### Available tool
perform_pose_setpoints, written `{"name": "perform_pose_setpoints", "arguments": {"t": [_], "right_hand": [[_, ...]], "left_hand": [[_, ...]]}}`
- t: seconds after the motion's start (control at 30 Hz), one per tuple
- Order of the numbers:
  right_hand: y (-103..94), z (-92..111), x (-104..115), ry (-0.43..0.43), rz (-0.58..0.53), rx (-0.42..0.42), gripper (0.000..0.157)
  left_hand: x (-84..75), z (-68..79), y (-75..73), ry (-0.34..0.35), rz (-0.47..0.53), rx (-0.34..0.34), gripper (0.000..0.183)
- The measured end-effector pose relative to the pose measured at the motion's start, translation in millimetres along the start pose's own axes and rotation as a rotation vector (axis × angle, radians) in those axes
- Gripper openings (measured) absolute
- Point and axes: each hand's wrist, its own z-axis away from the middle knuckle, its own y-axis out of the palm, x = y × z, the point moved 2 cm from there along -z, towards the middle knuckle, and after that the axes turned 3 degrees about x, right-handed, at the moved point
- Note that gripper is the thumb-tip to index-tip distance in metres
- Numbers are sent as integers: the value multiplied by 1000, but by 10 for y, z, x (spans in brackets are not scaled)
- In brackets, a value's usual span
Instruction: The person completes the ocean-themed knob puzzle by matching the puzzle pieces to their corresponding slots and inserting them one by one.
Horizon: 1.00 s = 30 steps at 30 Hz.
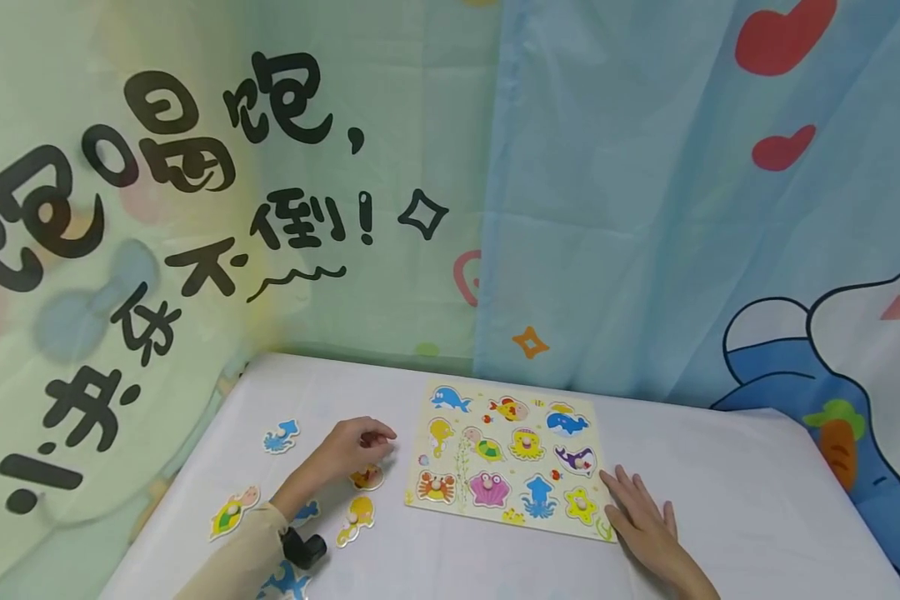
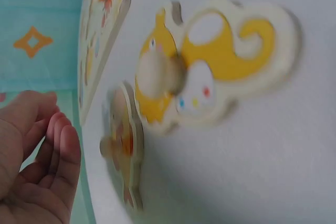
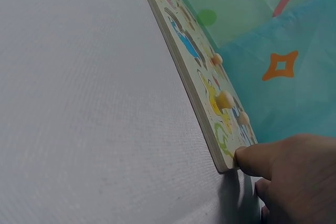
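A wooden puzzle board [image 1: 510,521] with sea-animal pictures lies on the white table. Some of its spots hold knobbed pieces, among them a yellow starfish piece [image 3: 210,95]. My right hand [image 1: 645,525] is at the board's right edge, its thumb [image 3: 254,160] touching the near right corner. To the left of the board, my left hand [image 1: 354,450] hovers with loosely bent fingers and nothing between them. Just below it lies a fish piece [image 1: 367,477], partly covered by the hand in the head view. Nearer me is a yellow seahorse piece [image 2: 231,51] with a round knob.
More loose pieces lie on the table's left side: a blue squid [image 1: 281,437], a turtle [image 1: 234,514] and a blue piece [image 1: 287,581] partly behind the left sleeve. Another blue piece [image 1: 307,511] shows beside the left wrist. Printed curtains [image 1: 607,208] hang behind the table.
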Motion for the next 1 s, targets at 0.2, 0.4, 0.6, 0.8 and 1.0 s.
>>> {"name": "perform_pose_setpoints", "arguments": {"t": [0.2, 0.4, 0.6, 0.8, 1.0], "right_hand": [[8, -5, 21, -1, 7, 1, 61], [1, -6, 14, 10, 5, 2, 61], [-20, 12, -22, 13, 13, 11, 61], [-25, 10, -44, -3, 19, 17, 61], [0, -17, -23, 1, 7, 16, 62]], "left_hand": [[119, 153, -94, -13, -21, 1, 14], [212, 277, -145, -3, -34, 34, 14], [236, 305, -141, 47, -54, 125, 17], [256, 284, -131, 66, -95, 129, 15], [288, 279, -169, 139, -118, 100, 15]]}}
